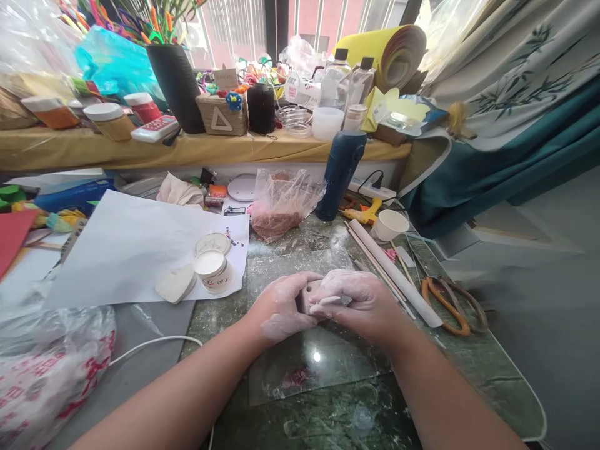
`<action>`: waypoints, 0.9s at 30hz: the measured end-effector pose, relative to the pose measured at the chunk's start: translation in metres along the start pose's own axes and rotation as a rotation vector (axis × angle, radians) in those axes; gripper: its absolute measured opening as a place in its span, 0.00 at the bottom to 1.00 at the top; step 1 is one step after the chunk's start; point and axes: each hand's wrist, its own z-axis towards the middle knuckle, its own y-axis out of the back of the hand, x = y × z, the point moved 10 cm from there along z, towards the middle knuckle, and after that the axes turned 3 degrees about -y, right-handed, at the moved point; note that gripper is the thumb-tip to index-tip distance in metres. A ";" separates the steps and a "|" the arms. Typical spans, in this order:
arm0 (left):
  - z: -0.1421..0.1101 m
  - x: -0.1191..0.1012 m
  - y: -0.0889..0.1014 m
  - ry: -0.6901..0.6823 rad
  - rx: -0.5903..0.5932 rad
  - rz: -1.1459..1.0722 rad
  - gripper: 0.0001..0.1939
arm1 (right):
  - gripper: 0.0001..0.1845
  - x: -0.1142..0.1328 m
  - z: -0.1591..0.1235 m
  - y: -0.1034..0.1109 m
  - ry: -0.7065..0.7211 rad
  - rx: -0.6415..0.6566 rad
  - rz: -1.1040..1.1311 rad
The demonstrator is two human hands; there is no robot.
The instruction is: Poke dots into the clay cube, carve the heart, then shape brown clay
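Observation:
Both of my hands are coated in white powder and meet over a clear sheet [323,369] on the dark green table. My left hand [287,305] curls round the left side of a small greyish-white clay piece [307,294], which has a small dark hole in it. My right hand [356,300] is closed against the piece's right side, its fingers bent over it. Much of the piece is hidden by my fingers. To the left, an open jar of white powder [212,265] stands on white paper, beside a pale flat lump [175,283].
Behind my hands are a plastic bag of brownish material [279,212] and a dark blue bottle [341,175]. On the right lie a white roller [398,275], thin sticks, orange-handled scissors [445,306], a paper cup [391,225] and a yellow glue gun [368,212]. A white cable [154,340] runs at left.

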 end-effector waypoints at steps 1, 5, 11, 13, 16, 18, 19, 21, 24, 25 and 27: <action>0.000 0.000 0.000 0.004 -0.001 0.005 0.26 | 0.03 -0.001 0.000 0.000 -0.018 -0.001 -0.001; 0.000 -0.001 0.000 -0.024 -0.008 -0.018 0.21 | 0.08 0.000 0.000 -0.005 -0.026 0.081 -0.007; 0.001 0.003 -0.001 0.005 0.010 0.008 0.29 | 0.03 0.002 0.001 -0.002 0.045 0.001 -0.003; 0.001 0.006 0.000 0.021 0.012 0.028 0.29 | 0.03 -0.002 0.002 -0.002 0.012 -0.034 0.004; 0.000 0.006 0.001 0.018 0.007 0.026 0.29 | 0.04 -0.004 0.003 -0.002 0.003 -0.035 0.045; 0.000 0.005 0.000 0.006 0.004 0.021 0.29 | 0.01 0.000 0.001 -0.002 0.034 -0.035 0.058; 0.000 0.005 0.000 0.002 0.004 0.022 0.30 | 0.01 0.002 0.000 -0.002 0.055 -0.046 0.054; -0.001 0.005 0.000 0.001 0.001 0.031 0.31 | 0.02 0.005 -0.002 -0.001 0.072 -0.080 0.055; -0.001 0.005 0.000 0.008 -0.010 0.047 0.30 | 0.05 0.001 -0.003 0.010 0.015 -0.212 0.162; -0.001 0.006 0.000 0.010 -0.014 0.050 0.29 | 0.07 -0.002 -0.004 0.015 -0.009 -0.259 0.215; -0.001 0.006 0.000 0.014 -0.018 0.058 0.28 | 0.09 -0.008 -0.005 0.024 -0.041 -0.311 0.304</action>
